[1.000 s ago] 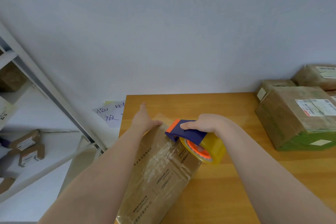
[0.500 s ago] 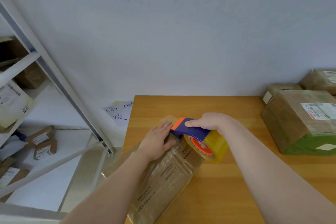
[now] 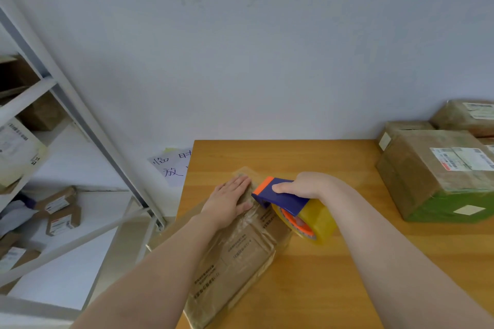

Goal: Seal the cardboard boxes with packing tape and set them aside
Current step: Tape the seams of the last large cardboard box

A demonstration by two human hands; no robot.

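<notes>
A long cardboard box [image 3: 240, 254], glossy with clear tape and printed with small text, lies on the wooden table [image 3: 334, 275] near its left edge. My left hand [image 3: 230, 203] presses flat on the box's far end, fingers straight. My right hand [image 3: 307, 185] grips a blue and orange tape dispenser [image 3: 283, 196] carrying a yellowish tape roll [image 3: 312, 222]. The dispenser's orange nose sits at the box's far end, right beside my left fingertips.
Taped cardboard boxes with shipping labels [image 3: 441, 173] are stacked at the table's right side against the wall. A white metal shelf [image 3: 88, 125] with small parcels [image 3: 62, 211] stands to the left. A handwritten paper note [image 3: 173, 165] hangs beside the table's far left corner.
My left hand slid back from the box's far tip to lie flat on its top near the dispenser. The dispenser stayed at the box's far end.
</notes>
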